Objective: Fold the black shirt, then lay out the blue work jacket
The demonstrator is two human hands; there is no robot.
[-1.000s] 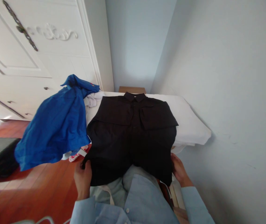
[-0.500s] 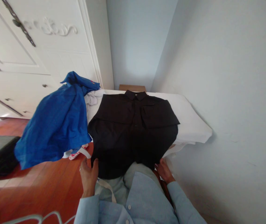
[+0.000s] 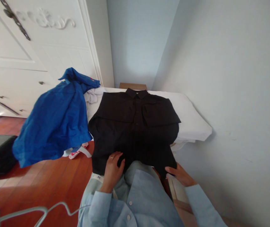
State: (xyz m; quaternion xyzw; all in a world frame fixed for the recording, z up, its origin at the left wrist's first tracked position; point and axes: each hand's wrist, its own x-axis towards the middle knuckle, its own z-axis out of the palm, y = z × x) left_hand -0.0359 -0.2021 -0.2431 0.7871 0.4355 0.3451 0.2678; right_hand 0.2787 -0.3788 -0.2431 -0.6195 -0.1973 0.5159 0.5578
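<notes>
A black collared shirt (image 3: 135, 126) lies flat on a white padded board (image 3: 191, 123), collar at the far end, sleeves folded in. My left hand (image 3: 113, 170) rests on the shirt's near hem, fingers curled onto the cloth, a ring on one finger. At the hem's right corner, my right hand (image 3: 181, 175) touches the black cloth from below, fingers partly hidden. My light blue shirt front (image 3: 137, 195) fills the bottom of the view.
A blue garment (image 3: 54, 119) hangs off the board's left side over a white and red patterned cloth (image 3: 77, 153). White cupboard doors (image 3: 31, 56) stand at left, a pale wall (image 3: 231, 94) at right. A white wire (image 3: 42, 211) crosses the wooden floor.
My left hand has moved right from the hem's left corner onto the middle of the hem. My right hand has shifted slightly right and down along the hem's right corner.
</notes>
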